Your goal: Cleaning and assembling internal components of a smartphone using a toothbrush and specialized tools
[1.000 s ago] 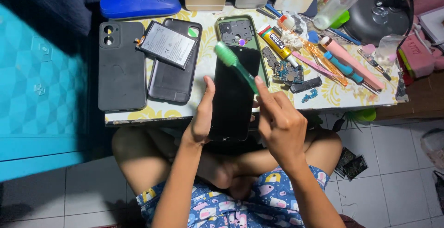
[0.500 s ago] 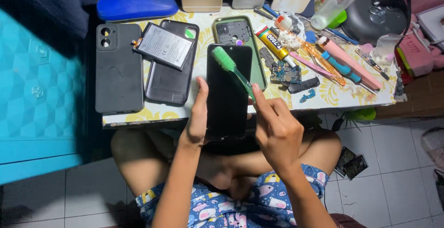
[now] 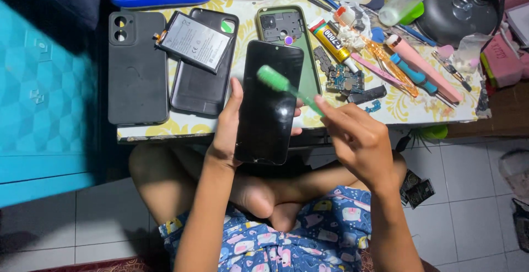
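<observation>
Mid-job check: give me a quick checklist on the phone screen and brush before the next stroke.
1. Left hand grips the black phone screen by its edges: ok.
2. Right hand holds the green toothbrush: ok.
3. Brush head over the glass: ok.
4. Bristles touching the glass: cannot tell.
5. Screen held free of the open green phone frame on the table: ok.

My left grip holds a black phone upright above the desk. My right grip pinches a green toothbrush, its head lying on the dark screen.
</observation>
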